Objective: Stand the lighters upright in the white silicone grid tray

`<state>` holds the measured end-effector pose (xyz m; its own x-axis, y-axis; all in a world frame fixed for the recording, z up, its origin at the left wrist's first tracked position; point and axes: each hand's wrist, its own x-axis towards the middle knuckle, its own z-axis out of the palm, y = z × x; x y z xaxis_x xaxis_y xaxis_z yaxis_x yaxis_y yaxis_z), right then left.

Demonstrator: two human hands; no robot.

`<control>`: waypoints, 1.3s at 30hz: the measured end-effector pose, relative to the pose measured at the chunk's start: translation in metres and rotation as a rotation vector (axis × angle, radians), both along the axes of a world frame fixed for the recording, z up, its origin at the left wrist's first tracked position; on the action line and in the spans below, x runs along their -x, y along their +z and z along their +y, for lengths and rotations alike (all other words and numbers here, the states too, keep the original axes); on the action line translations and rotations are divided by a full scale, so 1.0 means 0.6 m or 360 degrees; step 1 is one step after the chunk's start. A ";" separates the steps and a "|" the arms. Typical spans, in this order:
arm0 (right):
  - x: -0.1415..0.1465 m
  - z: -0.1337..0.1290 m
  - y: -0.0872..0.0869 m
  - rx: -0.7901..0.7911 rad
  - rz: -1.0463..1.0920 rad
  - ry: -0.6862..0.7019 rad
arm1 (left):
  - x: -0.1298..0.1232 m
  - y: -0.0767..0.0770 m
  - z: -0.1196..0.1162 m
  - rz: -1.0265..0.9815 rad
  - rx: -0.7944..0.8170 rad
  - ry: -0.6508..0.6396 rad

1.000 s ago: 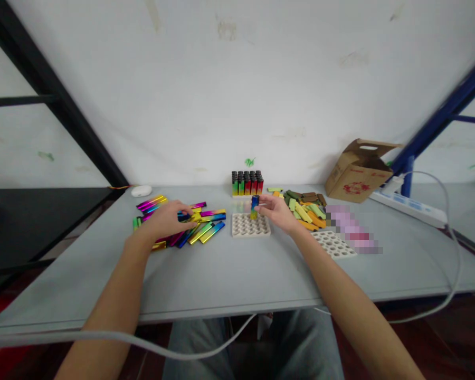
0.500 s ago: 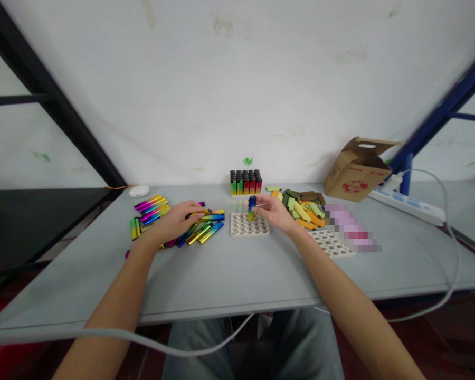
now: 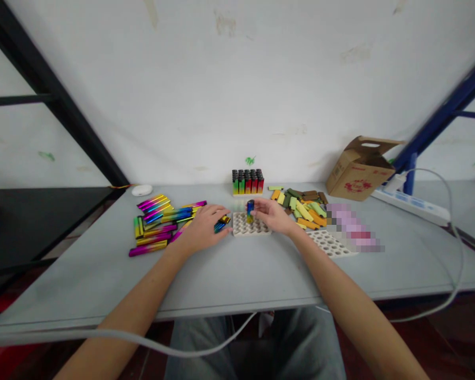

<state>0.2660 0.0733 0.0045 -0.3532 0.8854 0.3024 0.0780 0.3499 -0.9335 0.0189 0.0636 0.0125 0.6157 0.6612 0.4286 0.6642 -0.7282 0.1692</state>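
Head view, looking forward and down at a grey table (image 3: 221, 274). We see the right hand (image 3: 272, 215) closed on a blue-and-gold lighter (image 3: 250, 211), pinching it upright between thumb and fingertips over the left side of a white perforated tray (image 3: 252, 227). We cannot tell whether its lower end touches the tray. The left hand (image 3: 201, 230) lies just left of that tray, its fingertips (image 3: 222, 230) against a small bunch of metallic lighters (image 3: 221, 224); we cannot tell whether the hand is closed on them.

Further left, loose rainbow-metallic lighters (image 3: 156, 221) lie in a scattered group. Top centre, we note a block of upright red-and-green lighters (image 3: 247, 182) at the back of the table. To the right of the hands is a heap of matte yellow, orange and green lighters (image 3: 303, 208), with a second perforated tray (image 3: 330, 244) below it and a pixelated patch (image 3: 352, 227) beside it. At upper right stand a cardboard box (image 3: 358, 169) and a white power strip (image 3: 409, 207). A small white oval object (image 3: 141, 190) lies at the table's far left edge.
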 end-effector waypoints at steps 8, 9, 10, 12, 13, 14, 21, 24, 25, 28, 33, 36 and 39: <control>-0.014 0.000 0.005 -0.0084 -0.0187 0.0109 | -0.030 -0.012 -0.016 0.0138 0.0040 -0.0145; -0.015 0.000 0.006 -0.0088 -0.0198 0.0122 | -0.030 -0.013 -0.015 0.0142 0.0054 -0.0145; -0.015 -0.001 0.007 -0.0091 -0.0204 0.0133 | -0.030 -0.014 -0.014 0.0139 0.0062 -0.0141; -0.017 -0.001 0.008 -0.0092 -0.0203 0.0159 | -0.029 -0.014 -0.013 0.0132 0.0069 -0.0141; -0.017 -0.001 0.008 -0.0087 -0.0195 0.0180 | -0.029 -0.014 -0.012 0.0134 0.0069 -0.0141; -0.018 -0.001 0.008 -0.0076 -0.0180 0.0205 | -0.029 -0.014 -0.012 0.0141 0.0068 -0.0140; -0.022 0.005 0.003 0.0036 -0.0030 0.0286 | -0.029 -0.021 -0.009 0.0109 0.0021 -0.0028; -0.024 0.006 0.002 0.0045 -0.0040 0.0295 | -0.029 -0.025 -0.008 0.0081 -0.0015 0.0089; -0.025 0.007 0.002 0.0041 -0.0048 0.0300 | -0.029 -0.026 -0.007 0.0087 -0.0010 0.0108; -0.028 0.007 0.004 0.0016 -0.0065 0.0303 | -0.028 -0.026 -0.007 0.0103 0.0013 0.0116; -0.029 0.007 0.004 -0.0001 -0.0063 0.0291 | -0.027 -0.024 -0.008 0.0099 -0.0029 0.0093; -0.024 0.008 0.003 -0.0015 -0.0074 0.0200 | -0.026 -0.019 -0.007 0.0090 -0.0067 0.0037; -0.016 0.011 0.005 -0.0073 -0.0016 0.0015 | -0.027 -0.014 -0.007 0.0131 -0.0037 -0.0038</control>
